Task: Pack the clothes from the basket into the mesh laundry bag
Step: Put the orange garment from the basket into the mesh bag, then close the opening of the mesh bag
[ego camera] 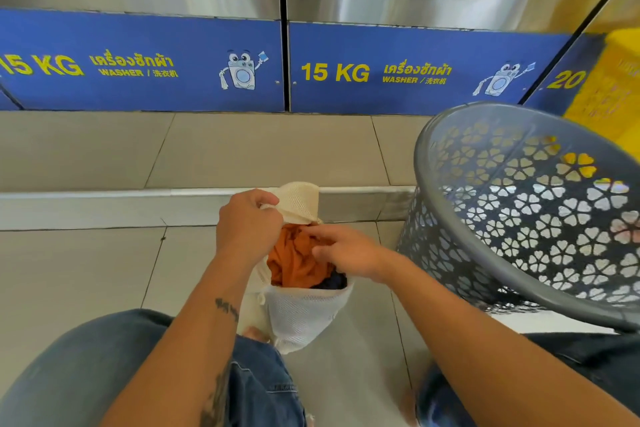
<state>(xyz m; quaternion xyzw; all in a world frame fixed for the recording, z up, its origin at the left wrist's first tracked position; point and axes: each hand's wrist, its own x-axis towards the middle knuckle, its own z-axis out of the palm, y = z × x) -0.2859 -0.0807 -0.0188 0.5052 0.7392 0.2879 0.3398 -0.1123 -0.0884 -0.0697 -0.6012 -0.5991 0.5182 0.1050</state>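
Observation:
A white mesh laundry bag (301, 312) stands on the floor between my knees, its mouth open toward me. An orange garment (294, 263) fills the top of the bag, with a dark blue one (334, 282) beside it. My left hand (247, 225) grips the far rim of the bag and holds it up. My right hand (346, 255) rests on the orange garment, fingers pressing into the cloth. The grey plastic basket (519, 218) with flower-shaped holes tilts toward me at the right; no clothes show inside it.
Two steel washers with blue "15 KG" panels (381, 73) stand ahead on a raised tiled step (138, 208). A yellow object (609, 87) sits behind the basket. My knees in blue jeans (104, 374) frame the bottom of the view.

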